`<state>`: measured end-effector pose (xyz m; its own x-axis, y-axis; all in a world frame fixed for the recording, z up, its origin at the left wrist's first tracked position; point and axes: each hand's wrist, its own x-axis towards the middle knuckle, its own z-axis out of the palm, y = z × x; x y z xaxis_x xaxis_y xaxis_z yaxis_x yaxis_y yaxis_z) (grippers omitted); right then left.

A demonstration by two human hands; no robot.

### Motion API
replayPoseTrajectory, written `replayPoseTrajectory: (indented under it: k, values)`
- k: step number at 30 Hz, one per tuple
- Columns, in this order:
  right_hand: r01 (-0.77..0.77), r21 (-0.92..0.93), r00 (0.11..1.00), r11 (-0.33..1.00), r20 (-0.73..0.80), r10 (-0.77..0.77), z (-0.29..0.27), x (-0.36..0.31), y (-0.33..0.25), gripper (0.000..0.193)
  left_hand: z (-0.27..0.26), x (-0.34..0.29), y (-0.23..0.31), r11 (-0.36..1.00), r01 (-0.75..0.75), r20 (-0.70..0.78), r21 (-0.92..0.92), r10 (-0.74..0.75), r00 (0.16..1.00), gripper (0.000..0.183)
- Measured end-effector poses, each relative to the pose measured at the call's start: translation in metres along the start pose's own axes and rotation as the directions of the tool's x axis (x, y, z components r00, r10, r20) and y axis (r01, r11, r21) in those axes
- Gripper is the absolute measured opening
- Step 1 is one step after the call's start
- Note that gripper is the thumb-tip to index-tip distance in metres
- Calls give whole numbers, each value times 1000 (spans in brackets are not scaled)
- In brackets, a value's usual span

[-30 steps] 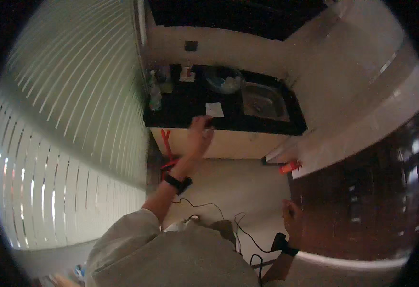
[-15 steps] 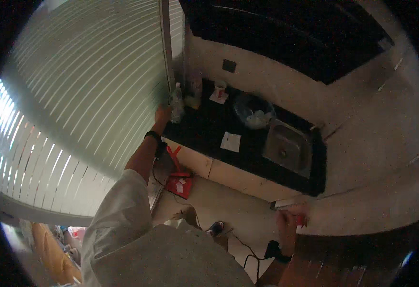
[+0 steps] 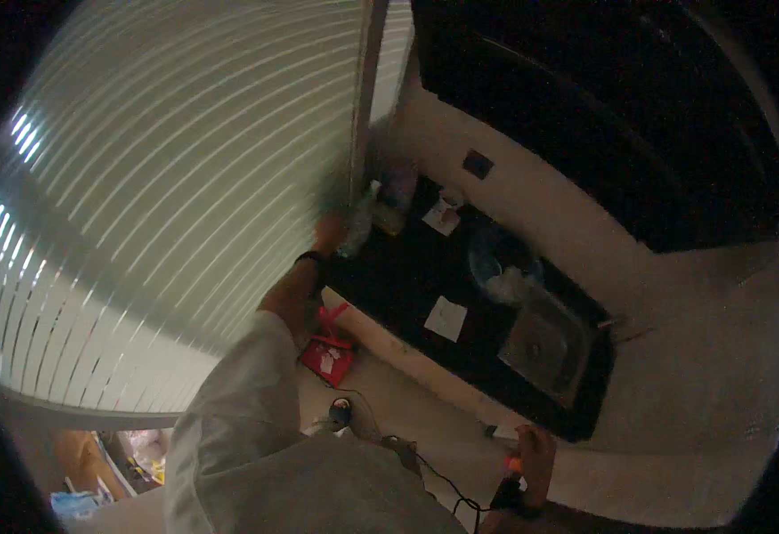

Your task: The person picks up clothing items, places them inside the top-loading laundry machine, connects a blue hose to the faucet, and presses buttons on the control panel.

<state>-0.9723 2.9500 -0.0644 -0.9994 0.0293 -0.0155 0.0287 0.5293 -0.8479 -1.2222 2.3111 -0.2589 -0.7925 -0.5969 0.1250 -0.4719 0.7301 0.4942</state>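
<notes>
Stretched out to the far left end of the counter, my left hand (image 3: pixel 330 231) is up against the slatted blind-like panel (image 3: pixel 202 178). A clear plastic bottle (image 3: pixel 358 230) stands right beside it; blur and dim light hide whether the fingers touch it. My right hand (image 3: pixel 539 452) is low at the right, past the counter's front edge, with its fingers curled. Close by its fingertips is a small dark and white thing (image 3: pixel 500 432), and a small orange-red thing (image 3: pixel 514 465) shows beside the palm. What the right hand grips cannot be made out.
On the black counter (image 3: pixel 389 298) lie a white sheet (image 3: pixel 446 318), a cup (image 3: pixel 450 199), a bluish bowl (image 3: pixel 487 254) with a pale plastic bag (image 3: pixel 512 285), and a metal sink (image 3: pixel 545 347). A red dustpan (image 3: pixel 327 359) and a dark cable (image 3: pixel 443 481) are on the floor.
The view has turned, so the counter now slants more steeply and sits further right and lower. My left hand remains beside the bottle. The orange-red thing now shows left of my right hand.
</notes>
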Motion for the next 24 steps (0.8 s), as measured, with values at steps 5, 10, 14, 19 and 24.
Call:
replayPoseTrajectory:
  k: [5, 10, 14, 19, 24]
  values:
    - [-45, -33, 984, 998, 170, 50, -19, 52, 41, 25, -95, -52, 101, 980, -144, -53, -140, 138, 989, 28]
    - [-5, 79, 883, 997, 469, -33, -5, 124, 47, 29, -209, -164, 142, 973, -230, -52, -19, 229, 972, 29]
    - [382, 39, 721, 924, 613, -323, 34, 141, 12, 36, -253, -271, 147, 925, -376, -225, -56, 355, 907, 29]
    - [456, 414, 469, 788, 641, -608, 77, 108, -65, 43, -267, -393, 141, 912, -402, -124, 84, 410, 904, 16]
    - [655, 278, 133, 702, 873, -470, 116, 67, -78, 35, -254, -537, 116, 973, -224, -107, -51, 217, 970, 17]
